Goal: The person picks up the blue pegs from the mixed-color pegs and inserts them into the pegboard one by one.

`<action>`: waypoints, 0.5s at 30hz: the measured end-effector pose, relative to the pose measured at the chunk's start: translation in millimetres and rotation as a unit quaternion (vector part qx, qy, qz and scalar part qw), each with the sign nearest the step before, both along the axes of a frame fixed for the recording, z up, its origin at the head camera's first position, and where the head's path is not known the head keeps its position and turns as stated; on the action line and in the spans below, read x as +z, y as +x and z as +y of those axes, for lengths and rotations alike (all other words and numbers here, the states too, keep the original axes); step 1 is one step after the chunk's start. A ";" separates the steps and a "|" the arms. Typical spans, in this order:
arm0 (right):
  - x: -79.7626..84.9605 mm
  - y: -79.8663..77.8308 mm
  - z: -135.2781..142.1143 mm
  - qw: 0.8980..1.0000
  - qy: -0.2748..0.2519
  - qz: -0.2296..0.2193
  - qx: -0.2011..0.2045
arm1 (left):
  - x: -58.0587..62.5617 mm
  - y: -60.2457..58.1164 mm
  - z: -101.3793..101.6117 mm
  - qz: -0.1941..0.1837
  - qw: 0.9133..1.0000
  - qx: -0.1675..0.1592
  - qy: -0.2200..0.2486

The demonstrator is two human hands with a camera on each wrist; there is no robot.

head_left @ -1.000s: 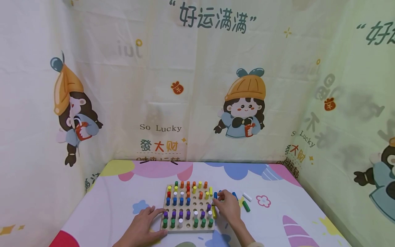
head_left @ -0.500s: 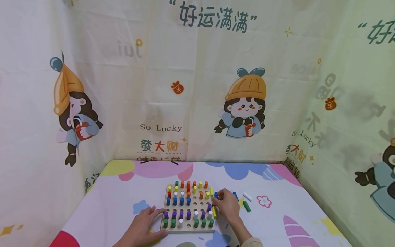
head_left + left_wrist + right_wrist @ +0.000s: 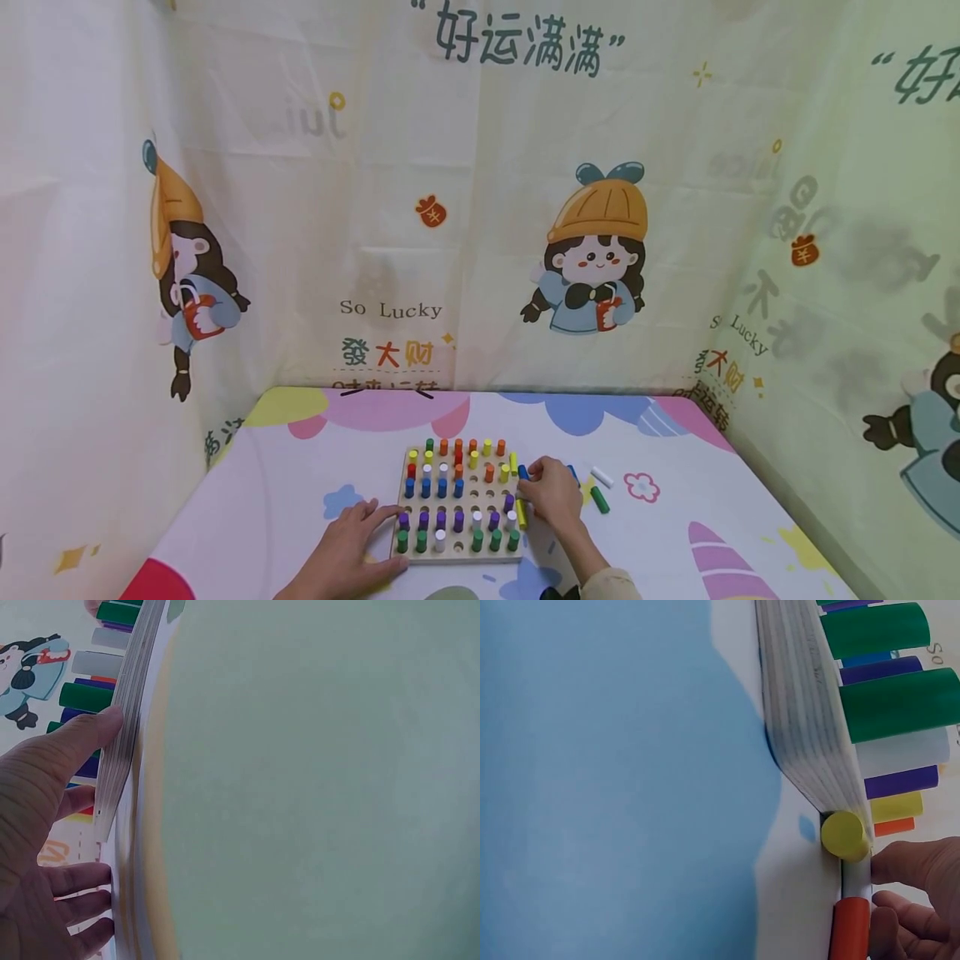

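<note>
A wooden pegboard (image 3: 457, 560) lies on the table with rows of coloured pegs upright in its holes; some holes are bare. My left hand (image 3: 347, 546) steadies its near left corner, thumb at the front edge and index finger at the left edge. In the left wrist view the left thumb (image 3: 90, 735) presses the board's side, other fingers spread. My right hand (image 3: 553, 493) is at the board's right edge, fingers bent. In the right wrist view its fingertips are by a white peg (image 3: 855, 877) and a red peg (image 3: 851, 930); whether they pinch one is hidden.
Loose yellow pegs (image 3: 522, 514) lie along the board's right side, with a blue peg (image 3: 522, 472) by my right fingertips. Farther right are a white peg (image 3: 602, 477), a green peg (image 3: 599, 500) and a blue peg (image 3: 573, 476). Printed curtains stand behind the table (image 3: 300, 467).
My right hand has shifted slightly, and a blue peg visible just beyond it a second ago is now hidden. The left hand and pegboard stay where they were.
</note>
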State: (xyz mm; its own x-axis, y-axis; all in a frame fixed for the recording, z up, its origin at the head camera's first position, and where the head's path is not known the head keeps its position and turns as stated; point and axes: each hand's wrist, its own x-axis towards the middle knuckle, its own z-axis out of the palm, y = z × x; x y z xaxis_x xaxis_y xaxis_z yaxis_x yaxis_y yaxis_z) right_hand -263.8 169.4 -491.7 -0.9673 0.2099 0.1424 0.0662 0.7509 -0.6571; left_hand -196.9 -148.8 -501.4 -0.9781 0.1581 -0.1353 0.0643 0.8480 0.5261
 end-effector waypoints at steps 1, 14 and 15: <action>-0.1 0.4 -0.4 1.000 0.000 0.001 -0.001 | 0.2 0.1 0.2 -0.001 1.000 -0.001 0.001; -2.4 4.3 2.0 0.999 -0.012 0.018 -0.027 | 1.5 1.1 -0.7 0.000 1.000 0.000 0.005; -1.9 4.9 2.2 0.999 -0.013 0.022 -0.028 | 1.5 1.0 -0.9 0.001 1.000 0.000 0.005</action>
